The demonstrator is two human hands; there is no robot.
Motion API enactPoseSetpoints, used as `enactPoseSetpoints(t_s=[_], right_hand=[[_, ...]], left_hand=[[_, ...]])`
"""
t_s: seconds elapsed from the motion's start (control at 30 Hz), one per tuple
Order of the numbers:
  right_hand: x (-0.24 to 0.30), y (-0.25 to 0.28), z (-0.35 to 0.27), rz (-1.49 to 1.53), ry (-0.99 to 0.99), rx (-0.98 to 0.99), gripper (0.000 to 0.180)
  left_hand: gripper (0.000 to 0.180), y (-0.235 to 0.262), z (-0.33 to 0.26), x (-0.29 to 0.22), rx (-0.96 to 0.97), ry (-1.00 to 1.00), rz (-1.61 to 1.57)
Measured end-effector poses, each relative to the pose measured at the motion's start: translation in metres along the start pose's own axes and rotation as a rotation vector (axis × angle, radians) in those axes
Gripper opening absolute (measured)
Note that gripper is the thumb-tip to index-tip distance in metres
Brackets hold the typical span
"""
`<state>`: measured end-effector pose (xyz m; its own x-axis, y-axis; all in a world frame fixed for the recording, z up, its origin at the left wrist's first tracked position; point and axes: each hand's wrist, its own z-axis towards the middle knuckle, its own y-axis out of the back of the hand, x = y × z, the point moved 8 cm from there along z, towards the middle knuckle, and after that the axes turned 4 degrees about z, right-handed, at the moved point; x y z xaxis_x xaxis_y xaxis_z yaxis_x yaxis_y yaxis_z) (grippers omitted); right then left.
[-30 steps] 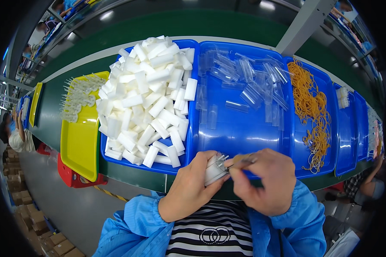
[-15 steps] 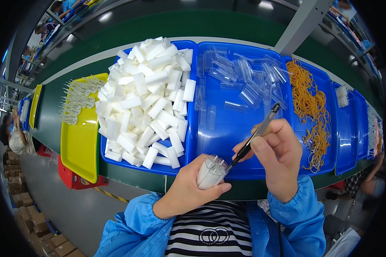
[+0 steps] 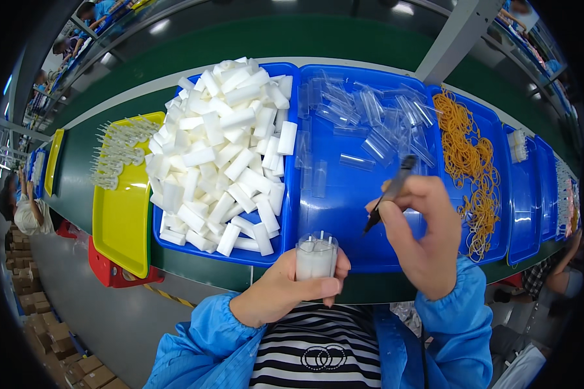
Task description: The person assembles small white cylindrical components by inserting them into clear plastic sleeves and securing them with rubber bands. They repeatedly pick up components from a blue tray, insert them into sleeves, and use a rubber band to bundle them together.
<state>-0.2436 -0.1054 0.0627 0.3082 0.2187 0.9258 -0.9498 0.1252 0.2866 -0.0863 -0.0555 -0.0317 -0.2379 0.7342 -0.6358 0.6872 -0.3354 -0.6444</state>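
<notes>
My left hand (image 3: pixel 280 293) is wrapped round a white cylindrical part (image 3: pixel 315 264) in a clear plastic sleeve. Thin white stems stand up at its open top, and the part is nearly upright. In my right hand (image 3: pixel 428 243) is a pair of dark tweezers (image 3: pixel 394 188), gripped between thumb and fingers. Their tips point down and left, apart from the white part. Beyond my hands, loose clear plastic tubes (image 3: pixel 357 161) lie in a blue tray (image 3: pixel 324 223). To the left, white foam-like blocks (image 3: pixel 240 117) are heaped in another blue tray (image 3: pixel 194 251).
Orange rubber bands (image 3: pixel 464 149) fill a blue tray on the right, with more blue trays (image 3: pixel 524 220) past it. A yellow tray (image 3: pixel 120 227) at left holds white pronged pieces (image 3: pixel 118 152). A red stool (image 3: pixel 107 269) stands below it. A grey post (image 3: pixel 457 39) rises behind.
The tweezers have drawn away from the sleeve's top, up and right with my right hand. My left hand has turned the white part more upright.
</notes>
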Motion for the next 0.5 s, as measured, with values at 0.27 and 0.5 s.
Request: enactPoseSetpoints(t_s=[0.27, 0.5], right_hand=[[-0.025, -0.024, -0.027, -0.816, 0.293, 0.401, 0.017], [-0.027, -0.021, -0.026, -0.789, 0.253, 0.356, 0.018]], left_hand=[[0.062, -0.011, -0.001, 0.002, 0.314, -0.068, -0.349], [0.060, -0.009, 0.001, 0.001, 0.216, -0.040, -0.266]])
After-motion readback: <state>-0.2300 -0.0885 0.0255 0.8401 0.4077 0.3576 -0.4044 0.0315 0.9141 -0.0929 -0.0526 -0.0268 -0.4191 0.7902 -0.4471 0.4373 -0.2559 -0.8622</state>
